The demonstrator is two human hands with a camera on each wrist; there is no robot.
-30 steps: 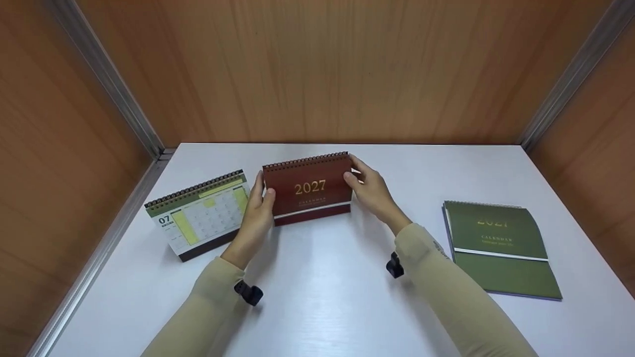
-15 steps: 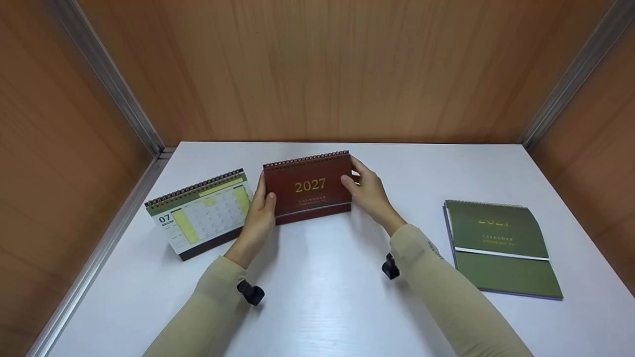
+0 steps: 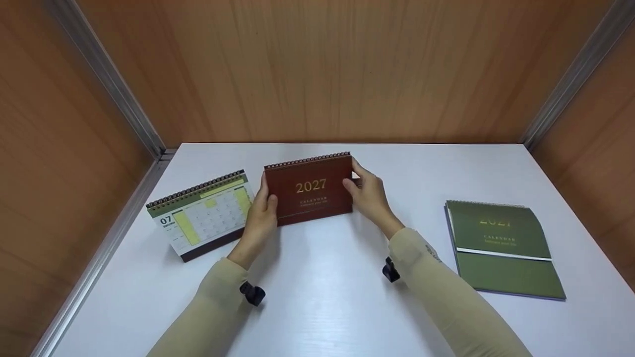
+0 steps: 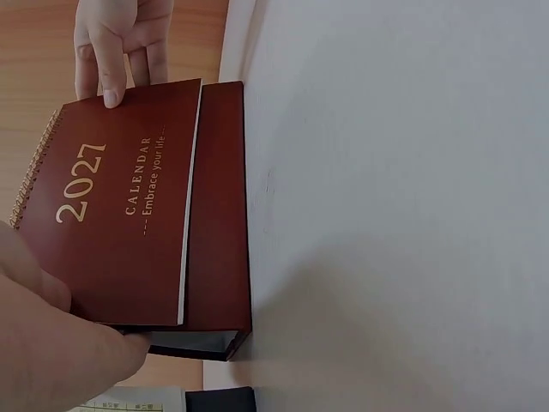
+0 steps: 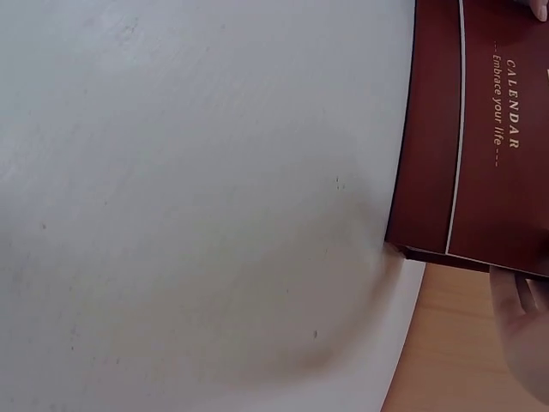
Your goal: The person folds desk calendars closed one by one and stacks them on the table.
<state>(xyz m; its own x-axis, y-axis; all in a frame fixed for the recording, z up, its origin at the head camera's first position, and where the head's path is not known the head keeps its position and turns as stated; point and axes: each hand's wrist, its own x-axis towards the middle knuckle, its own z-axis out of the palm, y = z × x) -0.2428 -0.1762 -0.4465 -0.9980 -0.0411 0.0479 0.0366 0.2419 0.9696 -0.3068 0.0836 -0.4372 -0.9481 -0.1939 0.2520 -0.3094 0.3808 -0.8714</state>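
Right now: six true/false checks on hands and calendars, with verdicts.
1. The left hand and right hand hold the red calendar. True.
2. The red calendar reads 2026. False: it reads 2027.
3. The green calendar is the rightmost of three. True.
4. The 07 calendar is left of the red calendar. True.
5. The green calendar bears no lettering. False: it reads CALENDAR.
6. The right hand touches the green calendar. False: it's on the red calendar.
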